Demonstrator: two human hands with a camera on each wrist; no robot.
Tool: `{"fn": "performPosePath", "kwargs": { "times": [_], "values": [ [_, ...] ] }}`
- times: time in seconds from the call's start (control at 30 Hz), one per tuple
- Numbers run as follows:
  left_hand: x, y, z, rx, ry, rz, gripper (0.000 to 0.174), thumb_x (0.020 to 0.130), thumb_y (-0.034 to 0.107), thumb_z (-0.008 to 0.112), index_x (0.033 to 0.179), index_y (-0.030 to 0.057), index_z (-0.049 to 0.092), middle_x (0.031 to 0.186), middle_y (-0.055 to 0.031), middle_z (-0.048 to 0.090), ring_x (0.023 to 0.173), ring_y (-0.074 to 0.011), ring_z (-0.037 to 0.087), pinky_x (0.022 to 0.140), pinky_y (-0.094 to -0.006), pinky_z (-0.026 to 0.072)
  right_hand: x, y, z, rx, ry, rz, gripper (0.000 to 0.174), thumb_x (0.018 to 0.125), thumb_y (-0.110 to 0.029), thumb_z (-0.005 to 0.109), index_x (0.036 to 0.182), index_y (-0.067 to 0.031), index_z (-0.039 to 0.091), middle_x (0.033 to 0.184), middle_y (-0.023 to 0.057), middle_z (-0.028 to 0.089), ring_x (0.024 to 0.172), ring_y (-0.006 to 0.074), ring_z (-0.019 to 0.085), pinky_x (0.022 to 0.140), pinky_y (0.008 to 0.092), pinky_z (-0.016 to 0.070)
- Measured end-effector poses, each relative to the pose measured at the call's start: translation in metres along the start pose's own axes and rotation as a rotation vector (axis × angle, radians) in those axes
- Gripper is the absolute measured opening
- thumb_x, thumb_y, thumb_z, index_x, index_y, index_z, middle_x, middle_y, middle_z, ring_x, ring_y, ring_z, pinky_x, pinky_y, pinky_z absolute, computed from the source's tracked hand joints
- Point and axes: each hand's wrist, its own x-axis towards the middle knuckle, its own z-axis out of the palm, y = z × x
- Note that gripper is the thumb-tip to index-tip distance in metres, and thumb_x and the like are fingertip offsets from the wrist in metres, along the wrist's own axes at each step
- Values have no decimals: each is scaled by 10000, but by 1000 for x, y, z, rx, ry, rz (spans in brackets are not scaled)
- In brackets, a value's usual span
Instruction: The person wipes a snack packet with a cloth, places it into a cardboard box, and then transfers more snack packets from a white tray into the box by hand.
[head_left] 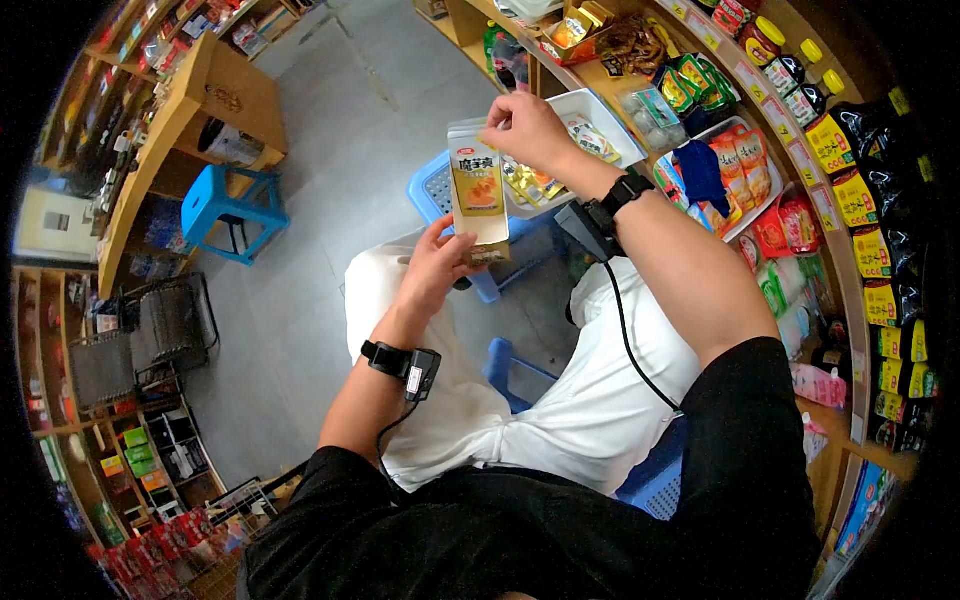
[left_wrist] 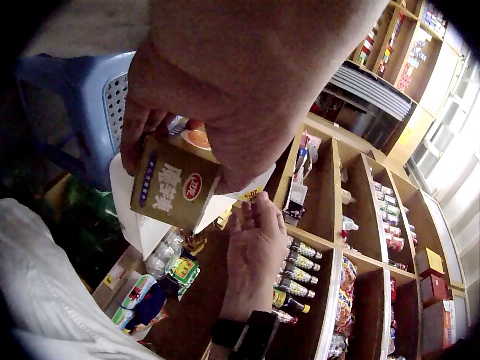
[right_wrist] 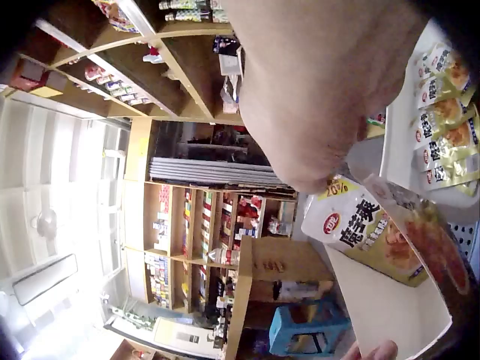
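My left hand (head_left: pixel 437 265) grips the lower part of an open-topped cardboard box (head_left: pixel 492 232), white inside. Its gold-brown end (left_wrist: pixel 172 185) faces the left wrist camera. A white and gold packet (head_left: pixel 477 180) with a food picture stands upright in the box, its top above the rim. My right hand (head_left: pixel 528 132) pinches the packet's top corner with bent fingers; in the right wrist view the packet (right_wrist: pixel 356 225) leans against the box's white inner wall (right_wrist: pixel 386 296). Beside the box, more such packets (right_wrist: pixel 450 142) lie in a white tray (head_left: pixel 632 150).
A blue stool (head_left: pixel 432 190) stands under the white tray. To the right are shelves with bottles and bagged goods (head_left: pixel 850 200), and a second tray of red packets (head_left: pixel 752 165). Another blue stool (head_left: pixel 215 205) is across the grey floor (head_left: pixel 330 150).
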Motion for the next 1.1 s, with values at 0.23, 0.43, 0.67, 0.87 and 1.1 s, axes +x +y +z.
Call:
{"fn": "performPosePath", "kwargs": {
  "times": [0.23, 0.43, 0.67, 0.87, 1.1],
  "values": [
    [0, -1, -1, -2, 30, 8, 605, 955, 188, 679, 1459, 16, 393, 1179, -142, 658, 1009, -236, 703, 811, -353, 618, 12, 42, -13, 116, 201, 160, 275, 822, -291, 732, 868, -21, 715, 834, 137, 734, 820, 289, 715, 758, 410, 554],
    [1, -3, -4, -45, -1, 12, 591, 958, 201, 683, 1446, 15, 407, 1180, -147, 659, 1030, -235, 698, 816, -353, 617, 5, 100, -32, -138, 97, 453, 374, 770, -327, 734, 944, 4, 727, 1023, 249, 724, 956, 403, 705, 862, 449, 552],
    [-2, 2, -3, -28, 6, 5, 587, 954, 158, 640, 1455, -6, 382, 1234, -177, 630, 1075, -275, 684, 897, -393, 601, -3, 121, -34, -335, -217, 583, 540, 803, -337, 740, 1173, 52, 682, 1138, 278, 699, 1032, 416, 694, 890, 450, 547],
    [-1, 0, -6, -82, 34, -22, 620, 957, 201, 691, 1472, 26, 394, 1243, -162, 615, 1082, -248, 675, 845, -357, 611, -12, 112, -22, -418, -312, 525, 521, 809, -280, 735, 1133, 119, 651, 1120, 313, 686, 1036, 427, 686, 889, 449, 550],
    [-2, 2, -9, -119, 67, -7, 626, 949, 187, 695, 1470, 23, 389, 1239, -157, 615, 1079, -249, 677, 856, -365, 613, -13, 116, -2, -457, -390, 435, 516, 819, -260, 706, 1183, 97, 622, 1141, 302, 681, 1079, 431, 666, 928, 462, 536]
  ]
}}
